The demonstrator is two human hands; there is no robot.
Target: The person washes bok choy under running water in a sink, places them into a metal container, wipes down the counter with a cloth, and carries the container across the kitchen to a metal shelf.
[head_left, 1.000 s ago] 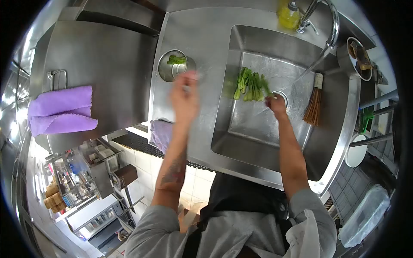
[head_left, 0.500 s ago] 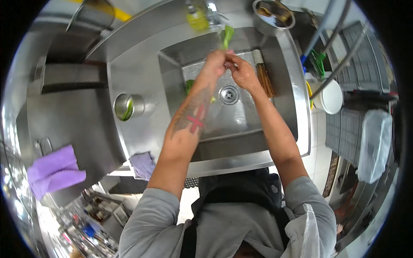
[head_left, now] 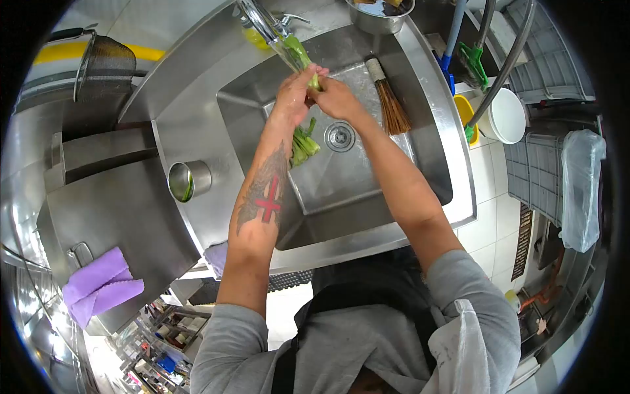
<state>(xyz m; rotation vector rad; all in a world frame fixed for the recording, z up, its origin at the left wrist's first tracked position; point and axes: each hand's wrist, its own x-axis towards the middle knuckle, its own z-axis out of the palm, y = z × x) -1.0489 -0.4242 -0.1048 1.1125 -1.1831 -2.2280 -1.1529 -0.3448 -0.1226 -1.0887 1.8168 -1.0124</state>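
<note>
Both my hands are over the sink (head_left: 374, 190), close together below the faucet (head_left: 259, 23). My left hand (head_left: 293, 98) is closed around a pale green celery stalk (head_left: 299, 54), which points up toward the spout. My right hand (head_left: 336, 98) pinches the lower end of that stalk, its fingertips partly hidden behind the knuckles. Clear water seems to run from the faucet onto the stalk. More cut green stalks (head_left: 304, 148) lie on the sink floor by my left forearm, left of the drain (head_left: 339, 136).
A stick brush (head_left: 388, 98) leans along the sink's right side. On the left counter stands a metal cup (head_left: 189, 180) with a green piece inside. A metal bowl (head_left: 384, 23) sits at the back corner. Purple cloth (head_left: 102, 289) lies at left; a white bucket (head_left: 505, 117) is right.
The view has shifted, and my hands have come nearer the faucet with the stalk. The cut stalks in the sink, earlier mostly hidden by my left arm, now show more fully.
</note>
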